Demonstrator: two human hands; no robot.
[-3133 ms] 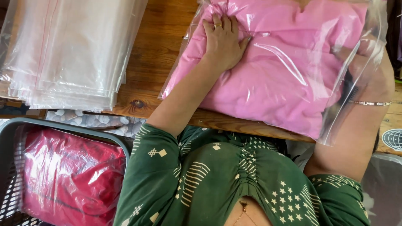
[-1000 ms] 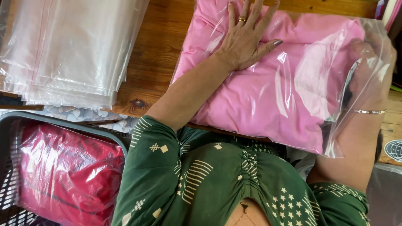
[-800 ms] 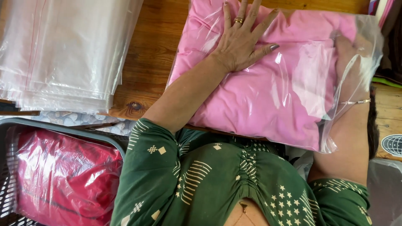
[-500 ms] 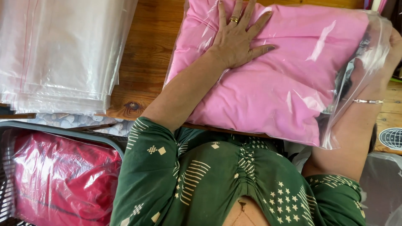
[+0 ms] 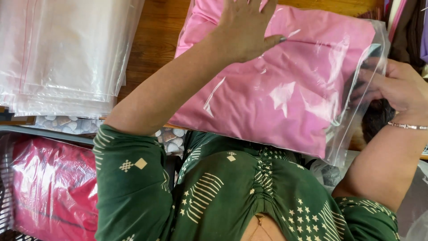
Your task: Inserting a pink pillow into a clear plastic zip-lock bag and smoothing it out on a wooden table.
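**Pink garment bagged, open end not yet closed**

The folded pink garment sits fully inside the clear bag, lying at the near edge of the wooden table. The left hand presses flat on it, fingers spread, gripping nothing. The right hand pinches the bag's open mouth at the right end. Sealing looks left to do. A stack of empty bags lies at the table's left; a bagged red garment rests in the basket.
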